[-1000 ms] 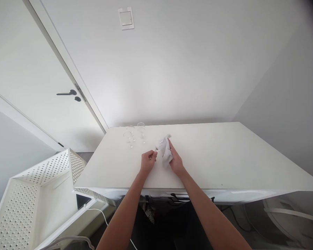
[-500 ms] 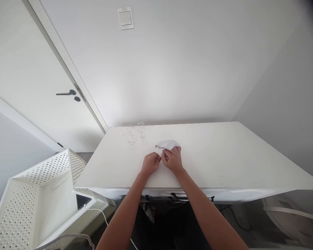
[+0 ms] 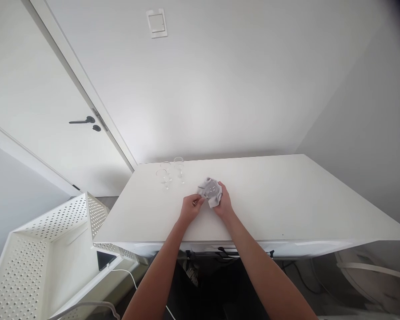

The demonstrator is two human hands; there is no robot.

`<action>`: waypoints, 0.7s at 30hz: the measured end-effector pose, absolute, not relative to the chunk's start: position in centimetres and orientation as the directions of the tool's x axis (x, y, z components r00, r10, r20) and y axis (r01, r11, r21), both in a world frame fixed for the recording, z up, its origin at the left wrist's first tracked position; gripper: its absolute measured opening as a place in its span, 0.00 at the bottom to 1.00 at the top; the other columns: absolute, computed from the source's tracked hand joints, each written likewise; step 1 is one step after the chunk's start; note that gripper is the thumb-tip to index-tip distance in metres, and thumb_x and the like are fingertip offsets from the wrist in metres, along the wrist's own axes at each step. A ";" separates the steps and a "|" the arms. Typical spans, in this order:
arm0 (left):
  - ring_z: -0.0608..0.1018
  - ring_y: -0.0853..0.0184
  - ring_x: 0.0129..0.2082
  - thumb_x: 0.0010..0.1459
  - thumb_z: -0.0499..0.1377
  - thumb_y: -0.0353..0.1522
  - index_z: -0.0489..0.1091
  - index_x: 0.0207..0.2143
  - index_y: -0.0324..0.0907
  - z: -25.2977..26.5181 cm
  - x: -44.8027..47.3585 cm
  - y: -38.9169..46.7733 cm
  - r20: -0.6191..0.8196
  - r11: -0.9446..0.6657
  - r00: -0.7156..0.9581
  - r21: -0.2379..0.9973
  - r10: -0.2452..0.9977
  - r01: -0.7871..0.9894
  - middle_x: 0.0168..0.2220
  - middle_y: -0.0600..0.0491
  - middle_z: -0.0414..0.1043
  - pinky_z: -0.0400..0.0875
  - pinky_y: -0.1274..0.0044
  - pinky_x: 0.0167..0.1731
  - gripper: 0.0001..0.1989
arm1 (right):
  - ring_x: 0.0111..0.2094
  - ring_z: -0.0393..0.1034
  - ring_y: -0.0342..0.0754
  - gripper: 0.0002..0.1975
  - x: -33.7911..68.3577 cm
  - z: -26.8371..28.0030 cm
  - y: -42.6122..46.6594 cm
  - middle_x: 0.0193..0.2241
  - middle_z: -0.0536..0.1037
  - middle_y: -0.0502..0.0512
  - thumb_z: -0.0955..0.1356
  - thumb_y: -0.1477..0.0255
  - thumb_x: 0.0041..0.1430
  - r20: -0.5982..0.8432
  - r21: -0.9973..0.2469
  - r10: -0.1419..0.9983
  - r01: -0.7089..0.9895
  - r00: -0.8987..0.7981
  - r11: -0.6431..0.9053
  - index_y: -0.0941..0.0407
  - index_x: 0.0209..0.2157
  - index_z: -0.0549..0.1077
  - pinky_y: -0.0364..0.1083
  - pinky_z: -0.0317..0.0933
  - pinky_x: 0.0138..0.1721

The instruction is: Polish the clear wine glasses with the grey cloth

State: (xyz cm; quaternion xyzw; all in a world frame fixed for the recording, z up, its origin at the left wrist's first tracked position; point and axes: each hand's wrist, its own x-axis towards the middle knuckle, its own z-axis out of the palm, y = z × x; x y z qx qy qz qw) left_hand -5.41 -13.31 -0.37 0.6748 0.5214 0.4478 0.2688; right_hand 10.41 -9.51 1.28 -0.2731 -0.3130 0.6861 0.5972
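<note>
Over the white tabletop (image 3: 270, 195), my right hand (image 3: 224, 202) cups a crumpled pale grey cloth (image 3: 215, 204). In its folds lies the clear bowl of a glass (image 3: 212, 190), tilted so that the round bowl shows. My left hand (image 3: 190, 207) is closed at the left side of the glass, its fingers pinched at the stem end; the stem itself is mostly hidden. Left of and beyond my hands stand three clear stemmed glasses (image 3: 166, 174), upright and close together.
A white wall with a light switch (image 3: 156, 23) rises behind the table. To the left is a door with a dark handle (image 3: 82, 120). A white perforated shelf unit (image 3: 26, 271) stands at the lower left, with a dark device (image 3: 105, 259) and white cable (image 3: 130, 272).
My right hand has turned from palm-down over the cloth to cupping it from the right side. The glass bowl now shows within the cloth. My left hand has barely moved.
</note>
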 end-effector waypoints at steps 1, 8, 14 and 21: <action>0.67 0.71 0.22 0.64 0.57 0.46 0.67 0.24 0.41 -0.4 -5.4 -13.3 0.289 -0.284 0.052 0.864 0.956 0.417 0.21 0.56 0.66 0.61 0.78 0.25 0.21 | 0.44 0.76 0.57 0.27 10.2 1.4 -9.7 0.43 0.81 0.57 0.64 0.44 0.63 -0.003 -0.727 0.981 -0.673 -0.196 -0.137 0.50 0.48 0.77 0.53 0.71 0.39; 0.73 0.70 0.18 0.64 0.58 0.47 0.66 0.23 0.40 0.1 -5.1 -13.4 0.168 -0.168 0.015 0.969 0.986 0.183 0.22 0.54 0.70 0.67 0.76 0.21 0.23 | 0.34 0.72 0.57 0.32 9.1 2.2 -11.5 0.33 0.78 0.59 0.59 0.39 0.65 0.087 -0.747 0.890 -0.620 -0.448 -0.240 0.53 0.44 0.74 0.53 0.67 0.28; 0.78 0.64 0.25 0.62 0.60 0.46 0.72 0.31 0.39 -0.1 -4.9 -13.1 0.130 -0.129 -0.008 0.988 0.992 0.082 0.29 0.49 0.75 0.74 0.72 0.25 0.19 | 0.28 0.64 0.47 0.21 8.6 1.0 -11.3 0.31 0.75 0.52 0.72 0.49 0.60 0.128 -0.880 0.916 -0.469 -0.380 -0.072 0.52 0.38 0.72 0.46 0.59 0.25; 0.75 0.56 0.56 0.63 0.63 0.44 0.64 0.61 0.46 0.1 -5.0 -13.6 0.261 -0.260 -0.006 0.965 0.965 0.043 0.57 0.43 0.71 0.74 0.66 0.52 0.27 | 0.33 0.67 0.48 0.21 9.4 0.6 -10.3 0.33 0.77 0.53 0.76 0.52 0.54 0.084 -0.898 0.969 -0.440 -0.232 -0.027 0.55 0.37 0.76 0.47 0.61 0.35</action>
